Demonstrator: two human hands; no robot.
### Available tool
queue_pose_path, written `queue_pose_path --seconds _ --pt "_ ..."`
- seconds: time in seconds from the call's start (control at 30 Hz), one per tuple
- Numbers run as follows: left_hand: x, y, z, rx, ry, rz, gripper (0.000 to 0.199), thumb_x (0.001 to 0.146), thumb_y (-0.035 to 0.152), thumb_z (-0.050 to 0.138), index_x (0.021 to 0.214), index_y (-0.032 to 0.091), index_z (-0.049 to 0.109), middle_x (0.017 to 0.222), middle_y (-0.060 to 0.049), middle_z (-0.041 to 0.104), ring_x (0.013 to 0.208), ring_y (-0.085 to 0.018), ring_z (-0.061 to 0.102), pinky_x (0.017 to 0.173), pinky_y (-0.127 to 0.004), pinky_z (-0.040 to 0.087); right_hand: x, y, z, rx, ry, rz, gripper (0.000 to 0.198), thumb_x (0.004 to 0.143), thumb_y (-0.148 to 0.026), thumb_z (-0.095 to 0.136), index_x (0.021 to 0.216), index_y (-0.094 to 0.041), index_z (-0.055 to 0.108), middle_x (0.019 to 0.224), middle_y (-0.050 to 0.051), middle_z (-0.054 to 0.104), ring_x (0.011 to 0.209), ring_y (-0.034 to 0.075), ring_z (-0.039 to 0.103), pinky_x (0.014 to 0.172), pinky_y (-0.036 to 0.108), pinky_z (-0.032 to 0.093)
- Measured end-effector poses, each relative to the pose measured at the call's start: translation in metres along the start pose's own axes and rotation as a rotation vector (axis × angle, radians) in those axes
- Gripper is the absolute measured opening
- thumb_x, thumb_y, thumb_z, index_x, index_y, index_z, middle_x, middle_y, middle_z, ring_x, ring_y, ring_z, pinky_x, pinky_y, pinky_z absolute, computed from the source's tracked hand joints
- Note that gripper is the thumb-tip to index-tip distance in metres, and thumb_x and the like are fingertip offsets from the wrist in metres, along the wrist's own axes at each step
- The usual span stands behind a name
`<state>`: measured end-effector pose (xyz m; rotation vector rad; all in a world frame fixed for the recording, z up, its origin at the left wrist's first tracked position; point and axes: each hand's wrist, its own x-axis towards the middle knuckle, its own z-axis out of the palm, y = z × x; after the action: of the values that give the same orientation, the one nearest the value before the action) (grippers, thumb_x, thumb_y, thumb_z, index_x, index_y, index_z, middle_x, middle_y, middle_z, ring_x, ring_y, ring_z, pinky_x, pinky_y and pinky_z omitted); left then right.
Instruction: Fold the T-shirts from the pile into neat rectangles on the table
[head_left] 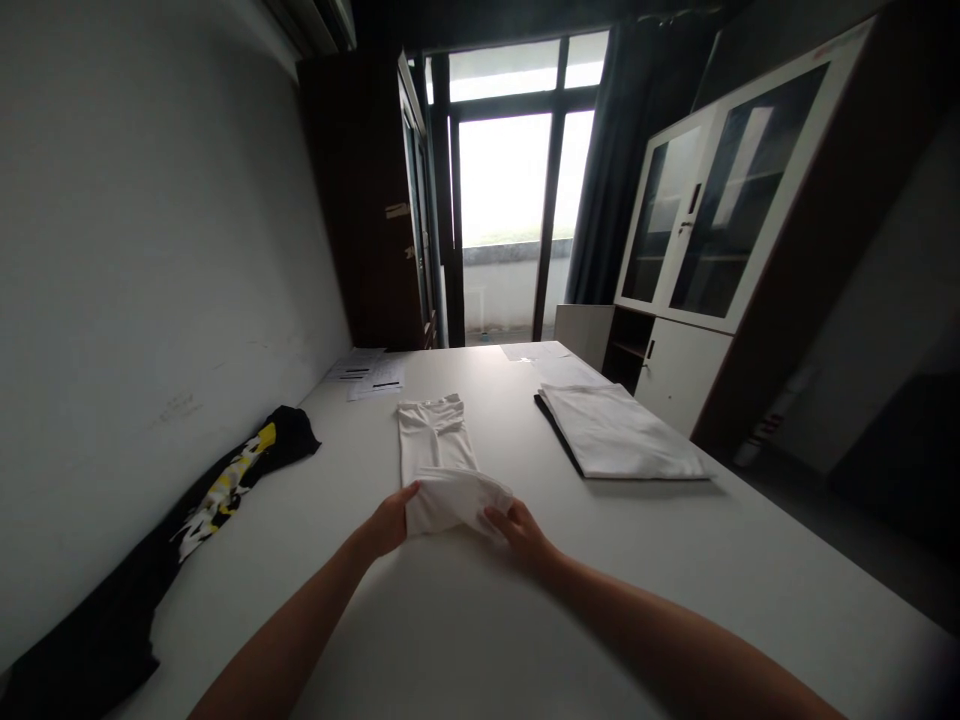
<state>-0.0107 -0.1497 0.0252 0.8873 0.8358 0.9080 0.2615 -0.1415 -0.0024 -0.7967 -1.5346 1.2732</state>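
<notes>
A white garment point(437, 445), folded into a narrow strip, lies on the white table point(420, 620) in front of me. Its near end is lifted and turned back over the rest. My left hand point(388, 520) pinches the left edge of this turned-back part, thumb on top. On the opposite side, my right hand point(521, 532) grips the right corner between thumb and fingers, and the cloth sags a little between the two hands. The fingertips under the cloth are hidden. Wrinkles gather at the garment's far end.
To the right lies a stack of folded clothes point(626, 432), white over black. A black garment with a yellow and white print point(232, 490) stretches along the left wall. Paper sheets point(375, 375) rest at the far left, with more paper point(555, 362) at the far right. Cabinets point(690, 240) stand beyond.
</notes>
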Motion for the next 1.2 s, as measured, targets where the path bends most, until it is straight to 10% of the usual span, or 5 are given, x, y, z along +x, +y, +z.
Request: queue_pose_path --seconds 0.4,0.73,1.2 --pt "-0.004 -0.001 0.002 -0.006 -0.101 -0.003 0.053 0.09 0.053 0.066 0.12 0.01 0.07 0.126 -0.019 0.07 0.125 -0.034 0.063 0.11 -0.046 0.047 -0.004 0.013 0.003 -0.078 0.031 0.016 0.049 0.086 -0.063 0.066 0.073 -0.017 0.06 0.064 0.0 0.051 0.063 0.014 0.041 0.06 0.029 0.036" --pt "-0.006 0.001 0.004 -0.192 -0.004 -0.038 0.05 0.092 0.042 0.07 0.125 0.005 0.068 0.113 -0.02 0.075 0.114 -0.034 0.069 0.105 -0.043 0.049 -0.003 0.002 0.005 -0.018 -0.123 -0.051 0.048 0.085 -0.057 0.07 0.11 -0.017 0.071 0.096 0.007 0.07 0.088 0.023 0.061 0.083 0.037 0.05" --pt "-0.011 0.009 -0.006 -0.16 -0.132 -0.065 0.049 0.092 0.042 0.07 0.125 0.006 0.069 0.121 -0.02 0.072 0.12 -0.034 0.066 0.11 -0.045 0.046 -0.01 -0.006 0.006 -0.159 -0.08 -0.018 0.047 0.087 -0.062 0.063 0.086 -0.016 0.067 0.074 0.002 0.06 0.073 0.018 0.053 0.071 0.032 0.048"
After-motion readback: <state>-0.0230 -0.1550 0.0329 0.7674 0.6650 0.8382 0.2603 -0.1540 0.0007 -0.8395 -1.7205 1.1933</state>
